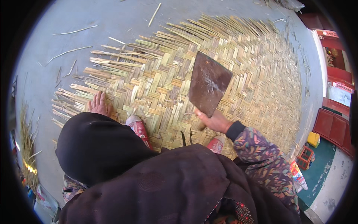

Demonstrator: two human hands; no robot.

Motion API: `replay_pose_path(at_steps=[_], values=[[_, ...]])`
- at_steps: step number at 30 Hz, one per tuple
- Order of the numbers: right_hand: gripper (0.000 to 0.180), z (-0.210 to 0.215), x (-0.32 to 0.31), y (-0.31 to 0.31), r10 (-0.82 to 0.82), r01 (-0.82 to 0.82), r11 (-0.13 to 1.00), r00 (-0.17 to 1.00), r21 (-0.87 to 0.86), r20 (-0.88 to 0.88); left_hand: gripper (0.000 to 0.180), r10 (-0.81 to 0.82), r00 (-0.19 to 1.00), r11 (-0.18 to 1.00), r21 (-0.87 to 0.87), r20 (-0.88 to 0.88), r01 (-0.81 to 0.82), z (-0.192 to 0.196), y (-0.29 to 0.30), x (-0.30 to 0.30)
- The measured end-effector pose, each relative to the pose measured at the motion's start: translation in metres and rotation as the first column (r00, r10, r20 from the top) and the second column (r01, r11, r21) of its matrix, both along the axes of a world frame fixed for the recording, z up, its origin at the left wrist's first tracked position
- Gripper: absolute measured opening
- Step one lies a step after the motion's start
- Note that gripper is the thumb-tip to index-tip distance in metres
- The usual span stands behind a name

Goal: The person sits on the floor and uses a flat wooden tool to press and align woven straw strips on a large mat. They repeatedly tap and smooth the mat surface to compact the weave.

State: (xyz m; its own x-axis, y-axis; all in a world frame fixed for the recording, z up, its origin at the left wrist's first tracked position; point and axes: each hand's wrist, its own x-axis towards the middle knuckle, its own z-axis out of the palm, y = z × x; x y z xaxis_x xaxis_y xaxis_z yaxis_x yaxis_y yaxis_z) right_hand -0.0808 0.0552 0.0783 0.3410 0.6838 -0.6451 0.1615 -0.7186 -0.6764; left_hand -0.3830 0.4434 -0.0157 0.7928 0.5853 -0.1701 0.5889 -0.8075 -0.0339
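A large mat [257, 86] woven from pale split reeds in a zigzag pattern lies on the floor under me. Loose strip ends fan out along its left and far edges. My left hand [100, 105] rests on the left part of the mat, near those ends, with its fingers laid flat and slightly apart. A cleaver [209, 84] with a broad, dark, worn blade is in my right hand [215, 121], fingers wrapped around its handle. The blade points away from me and hangs over the middle of the mat. My red-and-white shoes [138, 131] are on the mat between my hands.
Single reed pieces [69, 55] are scattered over the grey floor [74, 22] at the far left. A bundle of thin stalks [28, 149] stands at the left edge. On the right are a dark red panel [333, 130], a yellow object [313, 139] and a small orange-red frame [305, 156].
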Motion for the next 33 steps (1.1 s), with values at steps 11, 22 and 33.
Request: replay_pose_path(at_steps=[11,22,33], values=[[0.041,0.024,0.059,-0.003,0.516,-0.395,0.848,0.764,-0.352,0.386,0.034,-0.468,0.878,0.882,-0.117,-0.103,0.456,0.127,0.106,0.168],[0.039,0.007,0.061,0.018,0.705,-0.556,0.699,0.428,-0.451,0.565,0.040,-0.496,0.795,0.868,-0.167,-0.348,0.468,0.080,0.123,0.244],[0.054,0.064,0.065,0.089,0.723,-0.723,0.553,0.169,-0.415,0.669,0.049,-0.325,0.915,0.891,-0.402,-0.240,0.211,0.064,0.156,0.249]])
